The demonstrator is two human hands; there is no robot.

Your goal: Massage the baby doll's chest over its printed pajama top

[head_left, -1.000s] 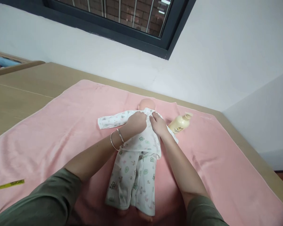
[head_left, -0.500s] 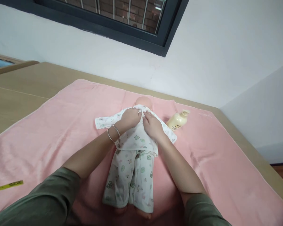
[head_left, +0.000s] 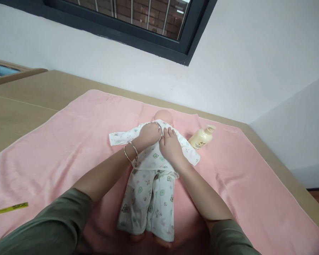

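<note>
A baby doll [head_left: 163,115] lies on its back on a pink towel [head_left: 69,148], dressed in a white printed top [head_left: 154,156] and matching trousers [head_left: 149,202]. Both my hands rest on the doll's chest just below the neck. My left hand [head_left: 148,135], with two bangles on the wrist, has its fingers curled into the top's collar. My right hand [head_left: 170,144] presses beside it, fingers bent onto the same cloth. The doll's bare feet show at the bottom edge.
A cream pump bottle [head_left: 201,137] lies on the towel right of the doll's shoulder. The towel covers a wooden table [head_left: 21,106] set against a white wall. A yellow tape [head_left: 7,209] lies at the left. A dark window frame [head_left: 138,39] is above.
My hands have stayed at the doll's collar; the right hand's fingers shifted a little closer to the left hand. The view wobbled slightly.
</note>
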